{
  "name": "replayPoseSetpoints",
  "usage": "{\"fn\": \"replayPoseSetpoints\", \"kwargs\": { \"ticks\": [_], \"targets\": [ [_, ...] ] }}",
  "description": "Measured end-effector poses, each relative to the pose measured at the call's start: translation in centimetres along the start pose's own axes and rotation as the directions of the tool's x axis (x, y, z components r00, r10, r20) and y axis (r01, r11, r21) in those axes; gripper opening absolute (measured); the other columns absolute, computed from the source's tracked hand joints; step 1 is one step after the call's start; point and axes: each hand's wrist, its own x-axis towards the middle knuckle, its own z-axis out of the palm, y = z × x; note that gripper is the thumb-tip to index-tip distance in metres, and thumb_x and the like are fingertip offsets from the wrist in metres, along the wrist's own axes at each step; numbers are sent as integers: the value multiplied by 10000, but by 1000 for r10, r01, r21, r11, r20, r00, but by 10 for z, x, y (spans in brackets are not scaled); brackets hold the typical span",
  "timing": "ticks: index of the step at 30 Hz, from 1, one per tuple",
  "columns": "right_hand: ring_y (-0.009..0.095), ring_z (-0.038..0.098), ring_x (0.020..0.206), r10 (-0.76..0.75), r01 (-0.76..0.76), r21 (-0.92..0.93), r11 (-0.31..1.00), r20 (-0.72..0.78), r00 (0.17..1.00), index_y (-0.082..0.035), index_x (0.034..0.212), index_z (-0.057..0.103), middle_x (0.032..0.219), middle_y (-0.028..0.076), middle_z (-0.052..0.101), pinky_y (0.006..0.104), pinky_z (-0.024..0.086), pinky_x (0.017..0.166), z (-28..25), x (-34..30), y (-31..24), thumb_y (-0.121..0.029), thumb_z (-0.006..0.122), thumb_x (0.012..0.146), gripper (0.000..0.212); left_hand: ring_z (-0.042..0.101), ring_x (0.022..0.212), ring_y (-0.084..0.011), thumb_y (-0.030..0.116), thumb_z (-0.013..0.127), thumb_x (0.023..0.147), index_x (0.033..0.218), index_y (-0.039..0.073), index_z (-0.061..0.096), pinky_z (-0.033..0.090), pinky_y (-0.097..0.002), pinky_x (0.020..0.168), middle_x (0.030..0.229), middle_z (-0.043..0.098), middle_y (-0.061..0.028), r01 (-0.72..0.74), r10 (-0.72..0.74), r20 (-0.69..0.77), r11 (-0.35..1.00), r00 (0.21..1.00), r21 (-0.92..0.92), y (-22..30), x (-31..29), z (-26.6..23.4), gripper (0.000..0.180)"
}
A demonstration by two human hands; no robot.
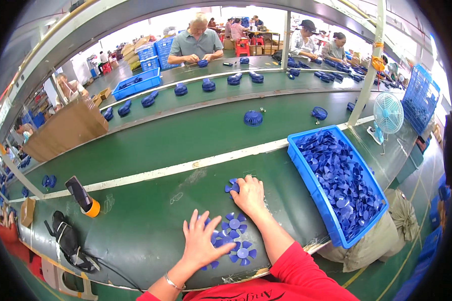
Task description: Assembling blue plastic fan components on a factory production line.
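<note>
My left hand (200, 245) is spread open, palm down, over a small group of blue fan blades (243, 253) on the green bench. Its fingers partly hide several of them. Farther forward and to the right, my right hand (249, 195) has its fingers closed at another blue fan blade (230, 186), which shows at the left of the fingertips. Part of that blade is covered by the hand. To the right, a light-blue tray (314, 189) is heaped with many loose blue fan blades.
Beyond a white rail (196, 165), a green conveyor (186, 135) carries blue fan housings (253, 118). A phone (79, 193) leans on an orange tape roll (92, 208) at left, near a black bag (65, 236). A small fan (388, 113) stands right; a co-worker (196, 45) works opposite.
</note>
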Motion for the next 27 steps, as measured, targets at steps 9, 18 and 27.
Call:
{"fn": "replayPoseSetpoints", "kwargs": {
  "ticks": [9,18,27],
  "targets": [
    [279,572,890,-50,59,128,990,-73,996,-78,932,660,880,96,588,418,412,801,9,0,-4,-241,761,666,328,176,1355,-434,642,674,659,1341,202,463,127,-717,992,1402,320,-207,-123,119,44,984,992,129,21,3,20,839],
    [188,592,695,221,-114,720,684,-56,974,-39,966,657,788,75,594,305,493,653,20,7,2,-207,758,692,337,285,1335,-346,653,688,631,1299,119,496,145,-606,1069,1337,439,-165,-95,107,-103,988,989,121,-6,56,29,877],
    [94,562,726,96,-211,868,450,188,977,-10,980,651,803,28,609,254,481,652,19,9,7,-186,753,738,316,309,1332,-319,533,737,663,1237,81,539,148,-578,1085,1314,469,-151,-51,53,-171,999,984,15,-12,59,32,757]
  ]
}}
